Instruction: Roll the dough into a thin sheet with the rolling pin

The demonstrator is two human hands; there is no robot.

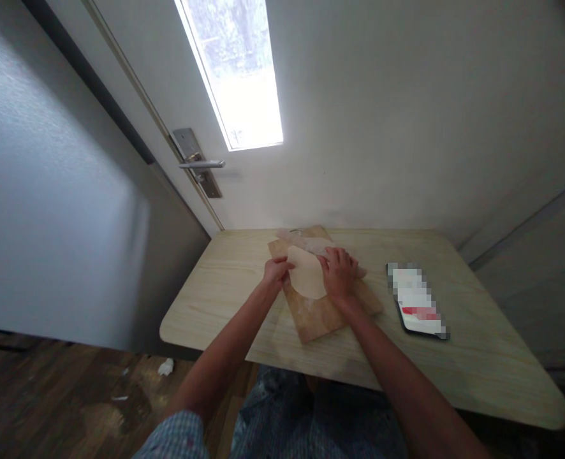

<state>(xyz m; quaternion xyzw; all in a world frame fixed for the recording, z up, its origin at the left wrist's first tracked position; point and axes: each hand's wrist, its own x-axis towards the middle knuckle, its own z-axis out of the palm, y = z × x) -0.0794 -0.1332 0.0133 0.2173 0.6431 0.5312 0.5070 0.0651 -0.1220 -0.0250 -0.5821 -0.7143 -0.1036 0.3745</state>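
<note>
A thin, pale, rounded sheet of dough is stretched between my two hands over a wooden cutting board. My left hand pinches its left edge between thumb and fingers. At the right edge, my right hand has its thumb against the dough and its fingers curled. Behind the sheet, a floury rolling pin lies slantwise across the board, its right part running beneath my right hand. Whether those fingers also touch the pin I cannot make out. White flour marks show on the board.
The light wood table stands against a pale door with a metal handle and a bright window. Right of the board lies a phone with its screen lit. A crumpled white scrap is on the floor at left.
</note>
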